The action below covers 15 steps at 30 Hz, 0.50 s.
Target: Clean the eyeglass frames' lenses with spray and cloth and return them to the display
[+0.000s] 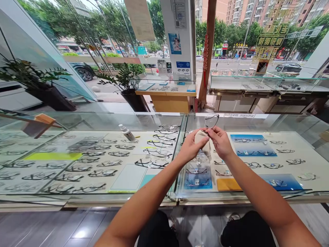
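A pair of glasses (211,121) with a dark, thin rim is held up above the glass counter, one lens showing over my fingers. My right hand (220,141) pinches its frame between thumb and fingers. Close beside it, my left hand (191,145) is closed round a pale cloth (202,138) at the lower part of the glasses. The other lens is hidden by the fingers and cloth. On the counter to the left is a small bottle (128,133) with a white cap and a label.
Beneath my hands runs a glass display counter (154,120) with many eyeglasses on pale boards. Blue display trays (253,144) and an orange pad (228,184) lie inside. A wooden object (43,122) is at far left. Beyond stand potted plants (130,80), a wooden post (207,51) and more showcases (241,82).
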Motion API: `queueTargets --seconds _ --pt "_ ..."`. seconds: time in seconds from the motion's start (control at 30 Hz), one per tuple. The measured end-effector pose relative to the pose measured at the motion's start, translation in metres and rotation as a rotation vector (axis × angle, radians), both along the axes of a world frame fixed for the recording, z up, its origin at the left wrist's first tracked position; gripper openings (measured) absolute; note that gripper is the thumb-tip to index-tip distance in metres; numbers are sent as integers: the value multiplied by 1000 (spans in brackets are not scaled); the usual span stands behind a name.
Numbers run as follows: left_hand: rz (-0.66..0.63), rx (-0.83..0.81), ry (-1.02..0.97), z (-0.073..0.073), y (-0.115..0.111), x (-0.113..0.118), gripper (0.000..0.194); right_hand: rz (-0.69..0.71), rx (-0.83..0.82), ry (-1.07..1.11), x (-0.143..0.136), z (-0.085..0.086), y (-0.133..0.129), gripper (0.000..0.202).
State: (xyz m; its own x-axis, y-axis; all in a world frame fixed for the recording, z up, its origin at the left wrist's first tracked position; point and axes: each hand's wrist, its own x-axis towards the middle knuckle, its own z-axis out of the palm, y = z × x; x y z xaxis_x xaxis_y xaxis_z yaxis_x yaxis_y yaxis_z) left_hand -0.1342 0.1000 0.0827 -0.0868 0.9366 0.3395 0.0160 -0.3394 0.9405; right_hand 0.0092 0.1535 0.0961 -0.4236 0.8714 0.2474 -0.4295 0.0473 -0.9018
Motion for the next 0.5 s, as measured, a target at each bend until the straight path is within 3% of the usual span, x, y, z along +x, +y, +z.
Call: queueTargets --seconds 0.1,0.2,0.4,0.5 --pt "119 50 30 -2 2 2 63 8 34 -13 -3 -2 -2 46" --pt "114 24 28 0 3 0 72 13 56 -19 -1 -1 -2 44" --pt "-177 -64 28 12 0 -9 68 5 -17 -25 8 8 4 47" --pt "-242 -132 -32 11 -2 -9 67 -10 -9 -17 9 8 4 45"
